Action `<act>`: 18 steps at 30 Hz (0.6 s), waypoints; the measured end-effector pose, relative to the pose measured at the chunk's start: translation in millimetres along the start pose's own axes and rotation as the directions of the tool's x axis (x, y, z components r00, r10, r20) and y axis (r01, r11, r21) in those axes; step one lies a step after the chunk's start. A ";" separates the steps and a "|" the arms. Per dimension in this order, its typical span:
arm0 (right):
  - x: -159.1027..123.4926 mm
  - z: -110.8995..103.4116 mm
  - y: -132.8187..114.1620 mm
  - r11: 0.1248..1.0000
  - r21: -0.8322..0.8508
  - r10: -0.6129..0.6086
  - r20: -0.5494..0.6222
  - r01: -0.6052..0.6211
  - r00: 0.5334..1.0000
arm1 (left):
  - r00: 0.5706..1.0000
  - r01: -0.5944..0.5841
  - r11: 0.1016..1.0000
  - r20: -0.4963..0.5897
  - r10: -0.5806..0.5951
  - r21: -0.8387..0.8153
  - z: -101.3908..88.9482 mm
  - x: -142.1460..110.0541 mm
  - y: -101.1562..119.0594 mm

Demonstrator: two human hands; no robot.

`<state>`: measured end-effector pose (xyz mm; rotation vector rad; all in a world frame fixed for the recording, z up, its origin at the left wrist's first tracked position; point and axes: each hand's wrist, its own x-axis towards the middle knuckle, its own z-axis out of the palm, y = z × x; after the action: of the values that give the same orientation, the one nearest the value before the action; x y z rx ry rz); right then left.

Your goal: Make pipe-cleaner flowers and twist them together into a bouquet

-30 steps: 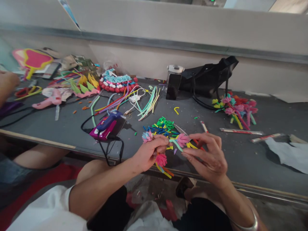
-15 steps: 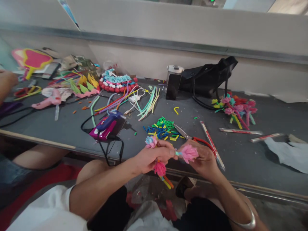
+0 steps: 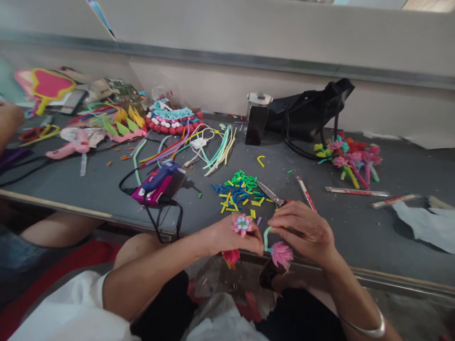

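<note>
My left hand [image 3: 234, 237] is closed around a few fluffy craft flowers. A pink flower with a light blue centre [image 3: 242, 224] shows above its fingers, and a deep pink flower [image 3: 231, 257] hangs below. Its fingertips meet the bent mint-green stem [image 3: 266, 237] of another pink flower [image 3: 282, 255]. My right hand [image 3: 305, 232] pinches the upper end of that stem, while the flower head hangs beneath its fingers. Just beyond the hands lie short green, blue and yellow cut pieces [image 3: 241, 187] and red-handled scissors [image 3: 270, 193], partly covered by my right hand.
A blue glue gun [image 3: 161, 177] rests on a magenta box [image 3: 151, 194] with black cords. Behind stand a phone [image 3: 256, 124], a lidded cup [image 3: 259, 98] and a black bag [image 3: 309, 113]. A flower bunch [image 3: 355, 156] lies right. Another person's hand [image 3: 10, 121] is at far left.
My right hand has turned over and now pinches the green stem, which is bent upward. The pink flower has dropped lower. My left hand has rotated, so the blue-centred flower faces up.
</note>
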<state>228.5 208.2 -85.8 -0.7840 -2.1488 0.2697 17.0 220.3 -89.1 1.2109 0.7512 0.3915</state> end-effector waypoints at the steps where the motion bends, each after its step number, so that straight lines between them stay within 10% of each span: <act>1: 0.1 -1.8 -0.6 1.000 -0.019 -0.015 -0.008 0.015 1.000 | 0.999 -0.025 1.000 -0.038 0.024 -0.005 0.2 2.3 -1.2; 18: -2.6 3.5 -13.5 0.999 -0.047 -0.007 0.059 0.010 0.998 | 0.903 -0.184 0.903 -0.430 0.000 -0.388 -1.1 8.6 -5.4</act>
<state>221.1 196.3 -83.8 -0.8024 -2.2198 0.2414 21.6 224.8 -97.0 0.7557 0.9208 0.8726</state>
